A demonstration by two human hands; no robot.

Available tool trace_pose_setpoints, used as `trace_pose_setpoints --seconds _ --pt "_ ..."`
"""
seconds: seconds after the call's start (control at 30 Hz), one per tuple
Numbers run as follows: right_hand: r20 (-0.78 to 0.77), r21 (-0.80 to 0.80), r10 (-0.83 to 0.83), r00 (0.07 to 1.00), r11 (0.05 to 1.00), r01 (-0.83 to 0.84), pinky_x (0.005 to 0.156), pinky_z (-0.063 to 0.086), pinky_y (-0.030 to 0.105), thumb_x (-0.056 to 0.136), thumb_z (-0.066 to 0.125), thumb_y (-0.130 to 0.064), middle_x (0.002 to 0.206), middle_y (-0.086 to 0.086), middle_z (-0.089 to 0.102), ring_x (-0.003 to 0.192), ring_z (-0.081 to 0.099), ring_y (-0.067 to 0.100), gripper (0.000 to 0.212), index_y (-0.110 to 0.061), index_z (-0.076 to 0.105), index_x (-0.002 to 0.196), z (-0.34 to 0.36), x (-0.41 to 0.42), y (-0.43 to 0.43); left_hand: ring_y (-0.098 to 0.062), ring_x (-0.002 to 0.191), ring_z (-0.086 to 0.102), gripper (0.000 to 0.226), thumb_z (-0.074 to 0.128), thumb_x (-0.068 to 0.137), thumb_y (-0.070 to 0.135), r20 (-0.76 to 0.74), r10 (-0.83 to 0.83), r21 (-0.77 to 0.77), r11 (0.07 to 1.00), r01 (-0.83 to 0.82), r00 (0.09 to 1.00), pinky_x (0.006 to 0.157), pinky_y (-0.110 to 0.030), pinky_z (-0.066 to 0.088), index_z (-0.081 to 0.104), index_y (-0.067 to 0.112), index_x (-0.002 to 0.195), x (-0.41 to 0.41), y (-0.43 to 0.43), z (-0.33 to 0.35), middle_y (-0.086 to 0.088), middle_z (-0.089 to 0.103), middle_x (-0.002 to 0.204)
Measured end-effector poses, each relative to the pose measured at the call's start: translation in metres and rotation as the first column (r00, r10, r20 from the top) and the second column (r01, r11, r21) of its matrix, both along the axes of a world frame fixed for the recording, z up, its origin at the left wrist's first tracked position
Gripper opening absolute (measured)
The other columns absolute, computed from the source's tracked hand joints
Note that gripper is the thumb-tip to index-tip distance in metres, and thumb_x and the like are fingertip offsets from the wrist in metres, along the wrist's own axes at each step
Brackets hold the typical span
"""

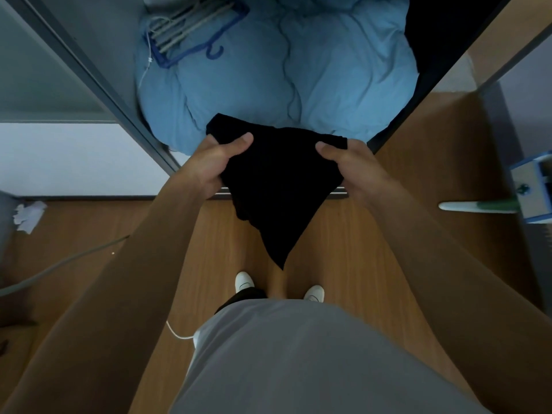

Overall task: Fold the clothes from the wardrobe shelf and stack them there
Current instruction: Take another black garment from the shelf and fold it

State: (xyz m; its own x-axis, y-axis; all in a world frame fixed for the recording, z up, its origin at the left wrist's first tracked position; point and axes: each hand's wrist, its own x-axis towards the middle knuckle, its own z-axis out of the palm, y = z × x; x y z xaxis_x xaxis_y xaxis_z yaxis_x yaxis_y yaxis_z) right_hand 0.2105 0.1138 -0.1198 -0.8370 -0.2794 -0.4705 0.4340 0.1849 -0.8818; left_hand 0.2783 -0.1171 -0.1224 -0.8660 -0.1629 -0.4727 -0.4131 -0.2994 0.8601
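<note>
I hold a black garment in the air in front of the open wardrobe. My left hand grips its upper left edge, thumb on top. My right hand grips the upper right edge the same way. The cloth hangs between my hands and narrows to a point above my feet. Behind it, a bulky light blue duvet fills the wardrobe shelf. How the garment is folded I cannot tell, since it is too dark.
Blue and grey hangers lie on the duvet at the back left. Dark clothing fills the wardrobe's right side. A sliding door frame runs along the left. Crumpled paper, a grey cable and a blue-white box are on the wooden floor.
</note>
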Motion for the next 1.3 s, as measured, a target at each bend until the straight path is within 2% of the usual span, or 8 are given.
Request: trace_pose_setpoints --seconds 0.1,0.23,0.5,0.7,0.8,0.9,1.1,1.3 --pt "0.008 -0.026 -0.055 0.998 0.998 0.055 0.088 0.060 0.036 0.098 0.064 -0.018 0.108 0.013 0.076 0.099 0.074 0.025 0.025 -0.001 0.069 0.115 0.007 -0.005 -0.008 -0.024 0.103 0.072 0.026 0.075 0.088 0.026 -0.062 0.100 -0.042 0.994 -0.103 0.993 0.080 -0.030 0.058 0.071 0.009 0.108 -0.008 -0.004 0.002 -0.005 0.078 0.101" --pt "0.156 -0.127 -0.112 0.981 0.983 0.132 0.075 0.063 0.034 0.100 0.061 -0.018 0.100 0.011 0.076 0.087 0.074 0.024 0.029 0.000 0.066 0.121 0.014 -0.009 -0.015 -0.022 0.114 0.068 0.037 0.071 0.088 0.041 0.004 -0.030 0.235 0.972 0.029 1.000 0.082 -0.030 0.059 0.072 0.016 0.115 -0.005 -0.010 0.002 -0.006 0.072 0.121" --pt "0.092 0.041 -0.090 0.992 0.995 0.086 0.075 0.060 0.033 0.103 0.056 -0.021 0.108 0.013 0.073 0.089 0.070 0.024 0.031 0.002 0.065 0.121 0.012 -0.013 -0.015 -0.022 0.091 0.075 0.030 0.067 0.095 0.027 0.078 0.100 0.068 0.992 -0.105 0.992 0.070 -0.028 0.059 0.066 0.007 0.117 -0.013 -0.007 0.002 -0.005 0.078 0.094" --pt "0.175 -0.232 -0.165 0.971 0.951 0.204 0.077 0.060 0.030 0.102 0.058 -0.020 0.115 0.011 0.074 0.101 0.073 0.024 0.029 -0.001 0.067 0.123 0.017 -0.019 -0.001 -0.022 0.107 0.071 0.036 0.062 0.097 0.030 0.008 0.002 0.161 0.987 -0.004 1.000 0.078 -0.030 0.058 0.063 0.010 0.127 -0.015 -0.006 0.004 -0.006 0.075 0.114" --pt "0.143 -0.348 -0.028 0.989 0.934 0.077 0.085 0.058 0.031 0.100 0.061 -0.024 0.124 0.010 0.070 0.112 0.068 0.024 0.033 -0.005 0.066 0.126 0.015 -0.013 0.004 -0.024 0.107 0.070 0.030 0.061 0.098 0.025 -0.061 0.079 0.261 0.963 -0.060 0.995 0.082 -0.033 0.058 0.065 0.008 0.122 -0.020 -0.007 0.008 -0.009 0.074 0.112" --pt "-0.002 -0.137 0.119 0.993 0.984 -0.118 0.084 0.059 0.028 0.097 0.066 -0.024 0.119 0.006 0.074 0.109 0.070 0.020 0.031 -0.009 0.067 0.124 0.015 -0.003 -0.002 -0.026 0.107 0.071 0.030 0.060 0.099 0.026 -0.034 0.116 0.259 0.960 -0.103 0.993 0.081 -0.035 0.059 0.064 0.009 0.124 -0.023 -0.006 0.013 -0.011 0.074 0.114" --pt "0.008 -0.056 -0.063 0.998 0.996 0.063 0.073 0.061 0.028 0.100 0.062 -0.027 0.102 0.011 0.076 0.091 0.075 0.025 0.031 -0.001 0.068 0.114 0.027 -0.014 -0.011 -0.016 0.073 0.074 0.019 0.055 0.100 0.021 0.097 0.146 0.265 0.950 -0.167 0.985 0.063 -0.025 0.058 0.068 0.008 0.106 -0.030 -0.008 0.011 -0.004 0.076 0.082" --pt "-0.008 -0.325 0.000 1.000 0.946 -0.003 0.103 0.052 0.039 0.101 0.060 -0.025 0.124 0.015 0.069 0.116 0.067 0.028 0.036 -0.002 0.064 0.128 0.020 -0.009 0.003 -0.021 0.087 0.073 0.018 0.054 0.100 0.014 -0.074 0.167 0.304 0.943 -0.137 0.983 0.076 -0.032 0.058 0.064 0.003 0.111 -0.036 -0.010 0.024 -0.009 0.074 0.093"
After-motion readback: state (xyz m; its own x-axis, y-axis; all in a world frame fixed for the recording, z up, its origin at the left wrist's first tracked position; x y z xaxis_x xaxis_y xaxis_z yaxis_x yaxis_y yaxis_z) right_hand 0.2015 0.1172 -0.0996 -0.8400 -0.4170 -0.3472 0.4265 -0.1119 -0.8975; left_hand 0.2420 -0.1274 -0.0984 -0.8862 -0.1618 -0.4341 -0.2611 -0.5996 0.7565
